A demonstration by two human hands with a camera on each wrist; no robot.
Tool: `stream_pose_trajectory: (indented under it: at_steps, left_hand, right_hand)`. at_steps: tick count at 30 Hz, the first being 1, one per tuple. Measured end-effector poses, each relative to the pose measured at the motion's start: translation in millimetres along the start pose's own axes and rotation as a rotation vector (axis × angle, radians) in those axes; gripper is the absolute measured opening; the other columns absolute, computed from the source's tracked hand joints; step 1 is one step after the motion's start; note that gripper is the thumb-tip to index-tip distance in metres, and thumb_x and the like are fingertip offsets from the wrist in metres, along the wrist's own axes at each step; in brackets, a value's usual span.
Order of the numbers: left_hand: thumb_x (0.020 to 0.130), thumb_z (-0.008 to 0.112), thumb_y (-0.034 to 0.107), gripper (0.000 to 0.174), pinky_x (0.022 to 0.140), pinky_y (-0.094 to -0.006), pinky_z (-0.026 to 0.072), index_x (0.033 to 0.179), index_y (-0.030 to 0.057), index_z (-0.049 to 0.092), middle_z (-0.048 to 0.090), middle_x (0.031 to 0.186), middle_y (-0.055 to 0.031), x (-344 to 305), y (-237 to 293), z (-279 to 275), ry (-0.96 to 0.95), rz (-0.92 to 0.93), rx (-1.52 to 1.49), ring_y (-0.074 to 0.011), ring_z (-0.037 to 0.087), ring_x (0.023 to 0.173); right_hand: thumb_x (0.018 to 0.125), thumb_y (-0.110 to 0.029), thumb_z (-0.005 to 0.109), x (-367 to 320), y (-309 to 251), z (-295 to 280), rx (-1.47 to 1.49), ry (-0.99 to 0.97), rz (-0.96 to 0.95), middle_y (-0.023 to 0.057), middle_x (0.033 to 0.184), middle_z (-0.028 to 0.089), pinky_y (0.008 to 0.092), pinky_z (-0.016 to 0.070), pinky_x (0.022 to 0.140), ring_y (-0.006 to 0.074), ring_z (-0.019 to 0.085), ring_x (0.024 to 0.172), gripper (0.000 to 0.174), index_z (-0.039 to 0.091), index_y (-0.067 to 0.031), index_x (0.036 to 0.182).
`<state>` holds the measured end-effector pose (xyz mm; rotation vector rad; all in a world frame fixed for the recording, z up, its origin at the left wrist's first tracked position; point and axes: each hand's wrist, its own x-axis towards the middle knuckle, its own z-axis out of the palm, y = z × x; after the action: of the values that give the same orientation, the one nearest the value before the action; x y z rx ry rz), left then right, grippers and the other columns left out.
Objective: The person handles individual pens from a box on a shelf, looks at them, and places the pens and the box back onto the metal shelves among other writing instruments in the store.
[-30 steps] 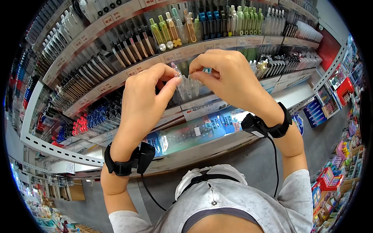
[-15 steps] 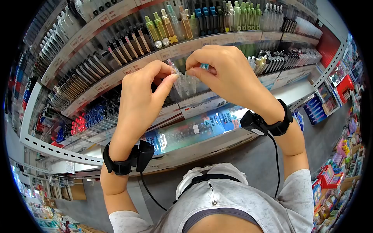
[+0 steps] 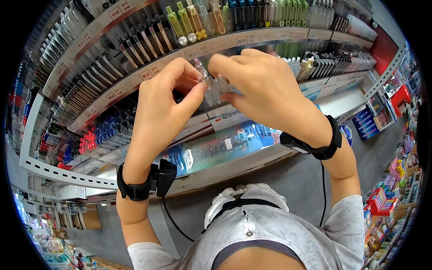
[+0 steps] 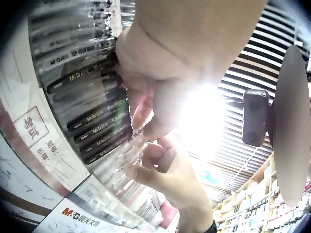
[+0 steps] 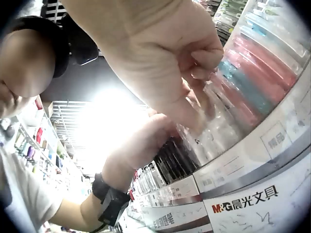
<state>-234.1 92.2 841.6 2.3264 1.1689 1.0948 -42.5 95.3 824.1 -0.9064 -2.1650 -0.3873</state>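
In the head view my left hand (image 3: 164, 96) pinches the top of a clear pen (image 3: 199, 66) between thumb and forefinger, above a compartment of clear pens (image 3: 215, 92). Just right of it is my right hand (image 3: 267, 85), thumb and forefinger apart with a gap between them, the forefinger blurred. The left wrist view has my left hand (image 4: 167, 68) close over the clear pens and my right hand (image 4: 172, 179) beside it, fingers bent. Seen from the right wrist, my right hand (image 5: 160, 63) reaches over clear pens (image 5: 214, 136); its fingertips partly cover them.
Black pens (image 4: 99, 131) stand left of the clear ones, pink and teal pens (image 5: 248, 82) to the right. Labelled shelf edges (image 3: 243, 40) run across, with upright pens above. A clear-fronted blue package (image 3: 225, 144) lies below, on the lower shelf.
My right thumb and forefinger, earlier nearly together beside the clear pens, have parted, and the forefinger has moved left toward my left hand. My left hand keeps its pinch.
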Motion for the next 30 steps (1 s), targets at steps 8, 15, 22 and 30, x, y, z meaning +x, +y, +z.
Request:
stream_pose_trajectory:
  at_steps: [8,15,22,30]
  left_hand:
    - [0.086,0.061,0.005,0.008,0.073,-0.0209,0.0450,0.089,-0.0010,0.057,0.062,0.083,-0.0011,1.7,-8.7,-0.8,-0.029,-0.022,-0.084,-0.0060,0.058,0.077]
    - [0.087,0.061,0.007,0.009,0.072,-0.0200,0.0436,0.089,-0.0003,0.056,0.062,0.081,-0.0001,3.3,-8.7,-2.4,-0.060,0.008,-0.048,-0.0046,0.057,0.077]
    - [0.087,0.062,0.008,0.009,0.071,-0.0188,0.0417,0.089,0.0011,0.056,0.060,0.079,0.0013,2.6,-10.1,-2.8,-0.064,0.023,-0.066,-0.0038,0.055,0.077]
    - [0.087,0.061,0.008,0.010,0.070,-0.0191,0.0416,0.094,0.0016,0.057,0.062,0.081,-0.0002,0.6,-5.9,-3.3,-0.073,-0.002,-0.030,-0.0045,0.055,0.077]
  right_hand:
    - [0.067,-0.009,0.071,-4.3,-5.6,7.7,-0.095,0.042,0.016,0.0033,0.072,0.056,0.0363,0.0462,0.059,0.0246,0.056,0.071,0.026,0.056,-0.0110,0.088]
    - [0.069,-0.010,0.071,-4.0,-5.2,7.7,-0.078,0.054,0.009,0.0044,0.072,0.057,0.0374,0.0451,0.059,0.0255,0.056,0.071,0.024,0.056,-0.0099,0.087]
    - [0.068,-0.009,0.071,-3.8,-4.6,6.1,-0.056,0.038,0.007,0.0046,0.075,0.060,0.0380,0.0451,0.061,0.0258,0.056,0.072,0.026,0.057,-0.0100,0.090]
    - [0.066,-0.007,0.072,-3.4,-5.8,6.4,-0.067,0.031,0.021,0.0053,0.079,0.061,0.0379,0.0454,0.062,0.0259,0.056,0.073,0.033,0.060,-0.0110,0.096]
